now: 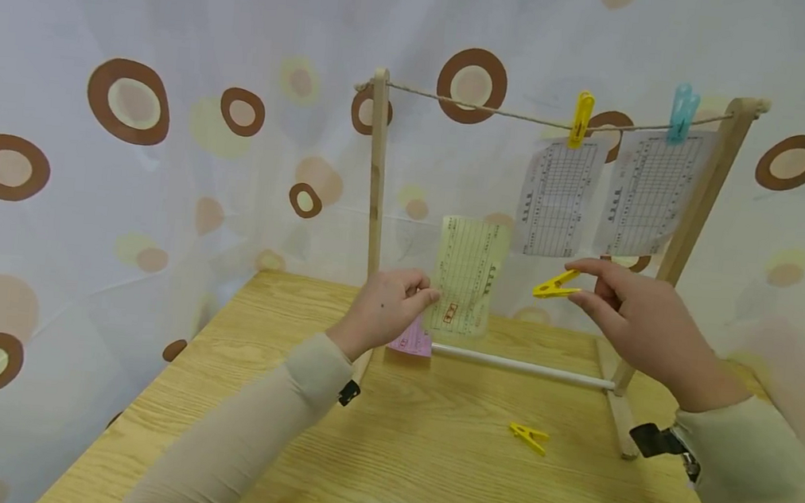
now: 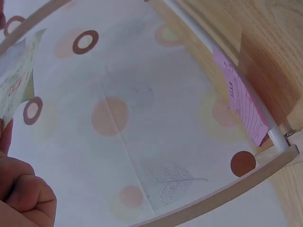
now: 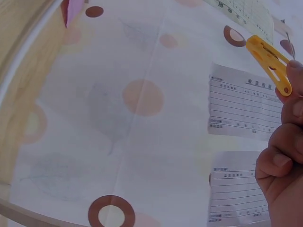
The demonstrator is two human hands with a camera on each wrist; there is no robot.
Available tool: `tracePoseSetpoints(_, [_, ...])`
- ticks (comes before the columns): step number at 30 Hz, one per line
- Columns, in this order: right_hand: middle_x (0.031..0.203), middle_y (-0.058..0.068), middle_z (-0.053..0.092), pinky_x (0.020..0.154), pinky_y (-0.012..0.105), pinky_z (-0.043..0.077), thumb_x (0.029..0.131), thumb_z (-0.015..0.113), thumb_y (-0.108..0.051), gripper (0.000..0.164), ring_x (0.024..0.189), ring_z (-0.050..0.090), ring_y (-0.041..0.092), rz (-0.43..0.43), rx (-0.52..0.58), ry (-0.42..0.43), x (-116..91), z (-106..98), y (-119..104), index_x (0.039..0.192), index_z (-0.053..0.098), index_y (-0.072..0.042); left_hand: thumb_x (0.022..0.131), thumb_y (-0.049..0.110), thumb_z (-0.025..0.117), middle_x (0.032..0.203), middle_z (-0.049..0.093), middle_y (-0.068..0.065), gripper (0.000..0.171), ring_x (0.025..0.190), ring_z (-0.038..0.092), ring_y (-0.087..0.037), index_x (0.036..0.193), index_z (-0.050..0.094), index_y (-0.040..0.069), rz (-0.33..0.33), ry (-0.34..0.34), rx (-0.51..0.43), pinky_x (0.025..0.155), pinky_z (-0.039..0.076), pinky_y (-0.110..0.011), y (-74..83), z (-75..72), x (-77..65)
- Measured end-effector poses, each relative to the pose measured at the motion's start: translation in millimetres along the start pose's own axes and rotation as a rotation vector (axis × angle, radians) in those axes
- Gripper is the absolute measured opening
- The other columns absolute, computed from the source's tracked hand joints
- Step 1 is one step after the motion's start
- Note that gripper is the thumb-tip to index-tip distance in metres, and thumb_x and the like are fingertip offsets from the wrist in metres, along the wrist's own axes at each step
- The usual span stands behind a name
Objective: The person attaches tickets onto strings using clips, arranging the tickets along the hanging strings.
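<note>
My left hand (image 1: 392,308) pinches the lower left edge of a pale yellow-green printed form (image 1: 469,265), which stands upright below the rope. In the left wrist view, that form (image 2: 18,85) rises from the fingertips of the left hand (image 2: 28,191). Between thumb and forefinger my right hand (image 1: 643,328) holds a yellow clothespin (image 1: 552,287) by its handle ends, its tip pointing left toward the form. The right wrist view shows this clothespin (image 3: 268,64) beside two white forms. A pink form (image 1: 411,340) hangs over the white bar, partly behind the left hand.
A rope (image 1: 487,109) spans a wooden frame (image 1: 378,177). Two white forms (image 1: 557,205) hang from it at right, under a yellow clothespin (image 1: 581,119) and a blue clothespin (image 1: 682,116). The white bar (image 1: 522,365) runs low across. Another yellow clothespin (image 1: 530,437) lies on the table (image 1: 384,458).
</note>
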State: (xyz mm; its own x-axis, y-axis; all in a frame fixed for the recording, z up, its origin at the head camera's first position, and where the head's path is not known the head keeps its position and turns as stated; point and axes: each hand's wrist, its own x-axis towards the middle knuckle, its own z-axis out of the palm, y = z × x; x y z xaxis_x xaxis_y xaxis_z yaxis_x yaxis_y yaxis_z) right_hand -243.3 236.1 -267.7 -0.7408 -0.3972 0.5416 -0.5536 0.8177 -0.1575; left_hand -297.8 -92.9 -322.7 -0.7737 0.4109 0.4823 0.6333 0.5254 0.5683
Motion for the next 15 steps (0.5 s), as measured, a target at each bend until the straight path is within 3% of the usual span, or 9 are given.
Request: tracePoseSetpoints(15, [0.068, -0.005, 0.046, 0.051, 0.029, 0.032, 0.097, 0.072, -0.019, 0.043, 0.051, 0.036, 0.011, -0.084, -0.113, 0.049, 46, -48, -21, 0.137, 0.061, -0.011, 0.103, 0.027, 0.06, 0.061, 0.041, 0.002, 0.031, 0.053, 0.033, -0.01, 0.076, 0.055, 0.013, 0.014, 0.017, 0.033, 0.054, 0.03, -0.027, 14.5, -28.8, 20.3])
